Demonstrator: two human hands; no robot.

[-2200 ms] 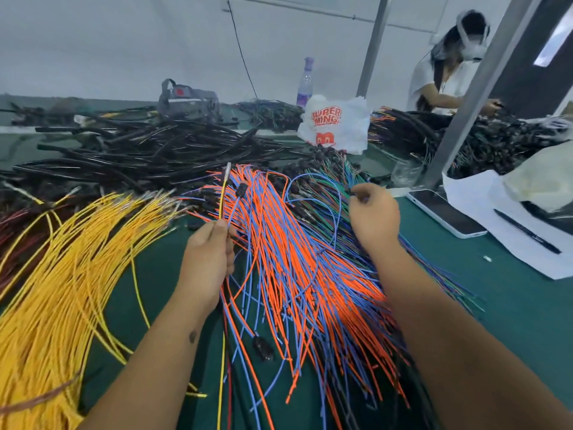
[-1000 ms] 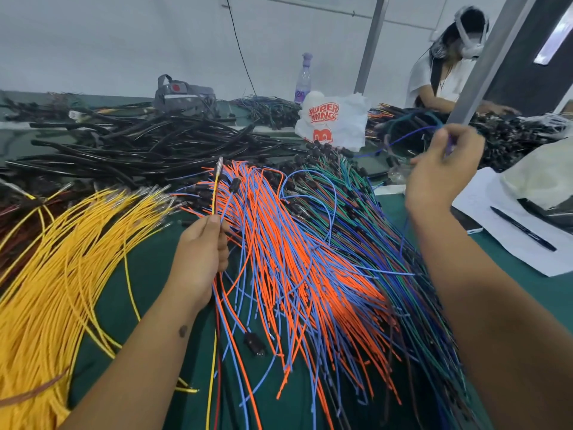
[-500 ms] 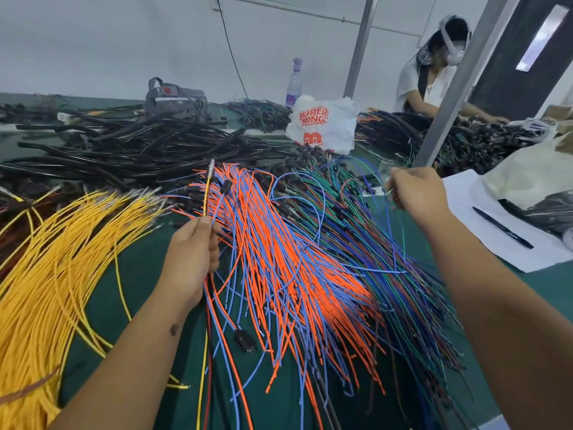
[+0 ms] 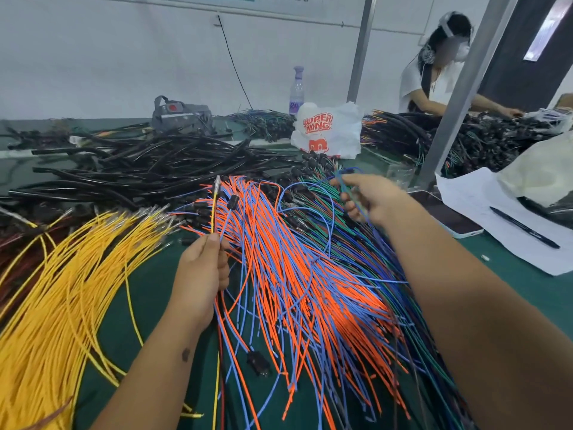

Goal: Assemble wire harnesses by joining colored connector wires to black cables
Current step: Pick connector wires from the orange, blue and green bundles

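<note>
The fingers point(image 4: 214, 243) of the left hand point(image 4: 200, 274) are curled and pinch a thin yellow wire with a metal terminal tip point(image 4: 214, 206) together with a light-blue wire ending in a small black connector point(image 4: 232, 201); both ends stand upright above the hand. The fingers point(image 4: 352, 209) of the right hand point(image 4: 369, 198) are curled around a blue-and-green connector wire point(image 4: 347, 181), held just above the far part of the mixed pile.

The orange and light-blue connector wires point(image 4: 294, 274) lie fanned across the green tabletop point(image 4: 145, 293), between the two forearms. A bundle of yellow wires with metal terminals point(image 4: 62, 274) lies to the left. A heap of black cables point(image 4: 148, 169) lies behind both.

Containers: a white plastic bag with red lettering point(image 4: 328, 128) stands at the far side of the tabletop; its contents cannot be seen. A clear plastic bottle with a purple cap point(image 4: 296, 91) stands behind it; its fill level cannot be determined.

Compared with the frame half a second earlier, the right hand has moved left and closer to the pile, and a dark phone point(image 4: 446, 218) beside the white paper sheet with a black pen point(image 4: 524, 226) has come into view to the right of the right wrist. The left hand's grip is unchanged.
</note>
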